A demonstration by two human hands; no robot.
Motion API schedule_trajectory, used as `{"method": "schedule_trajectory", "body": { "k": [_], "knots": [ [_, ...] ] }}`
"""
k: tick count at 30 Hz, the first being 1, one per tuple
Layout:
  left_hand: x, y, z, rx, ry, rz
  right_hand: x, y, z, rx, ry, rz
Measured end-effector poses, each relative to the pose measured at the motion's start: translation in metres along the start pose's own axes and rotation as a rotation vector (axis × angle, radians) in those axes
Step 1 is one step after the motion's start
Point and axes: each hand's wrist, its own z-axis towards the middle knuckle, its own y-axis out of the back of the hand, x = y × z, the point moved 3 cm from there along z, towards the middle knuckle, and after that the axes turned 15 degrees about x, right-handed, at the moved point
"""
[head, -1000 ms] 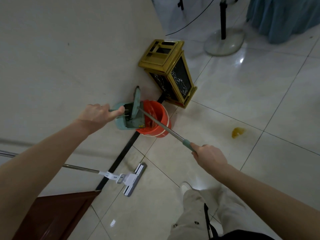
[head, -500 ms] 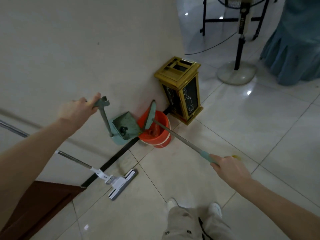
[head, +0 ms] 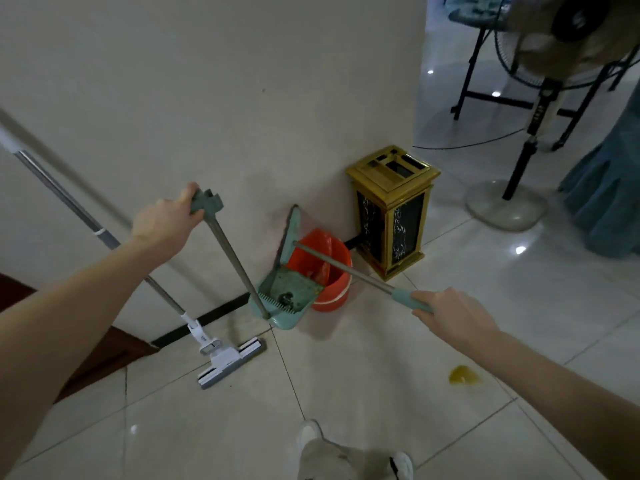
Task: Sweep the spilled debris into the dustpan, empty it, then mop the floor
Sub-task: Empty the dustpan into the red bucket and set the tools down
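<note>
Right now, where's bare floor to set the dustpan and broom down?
Bare tiles between mop, shoe and spill; also between bin, fan base and spill. Crowded along the wall: mop, dustpan, bucket and bin stand close together, broom crossing the bucket.

Glossy tiled floor (head: 346,382), mop head (head: 230,362) by wall (head: 242,98), dustpan (head: 287,301) touching orange bucket (head: 334,292), gold bin (head: 393,216) beside, yellow stain (head: 462,375), fan base (head: 505,206) apart.

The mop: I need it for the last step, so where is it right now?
In the head view the mop stands lower left, head on the floor and handle slanting up along the wall, just left of the dustpan.
</note>
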Motion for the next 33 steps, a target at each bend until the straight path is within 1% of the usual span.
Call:
{"method": "schedule_trajectory", "body": {
  "k": [3,6,9,16,18,25,29,33],
  "knots": [
    [0.015,-0.008,-0.012,-0.003,0.023,-0.041,0.015,0.019,0.012,0.026,0.06,-0.059],
    [0.034,-0.015,-0.024,0.001,0.042,-0.068,0.033,0.04,0.027,0.052,0.125,-0.169],
    [0.052,-0.023,-0.035,0.026,0.06,-0.022,0.057,0.061,0.042,0.063,0.162,-0.285],
    [0.073,-0.051,-0.047,0.079,-0.005,0.127,0.13,0.098,0.068,0.042,0.267,-0.538],
    [0.076,-0.057,-0.045,0.1,-0.017,0.151,0.149,0.104,0.075,0.06,0.288,-0.594],
    [0.083,-0.073,-0.026,0.113,-0.094,0.274,0.203,0.102,0.098,0.155,0.268,-0.645],
    [0.085,-0.087,-0.011,0.145,-0.142,0.262,0.233,0.098,0.113,0.174,0.239,-0.637],
    [0.092,-0.109,0.006,0.165,-0.215,0.239,0.261,0.101,0.131,0.189,0.169,-0.552]
  ]
}}
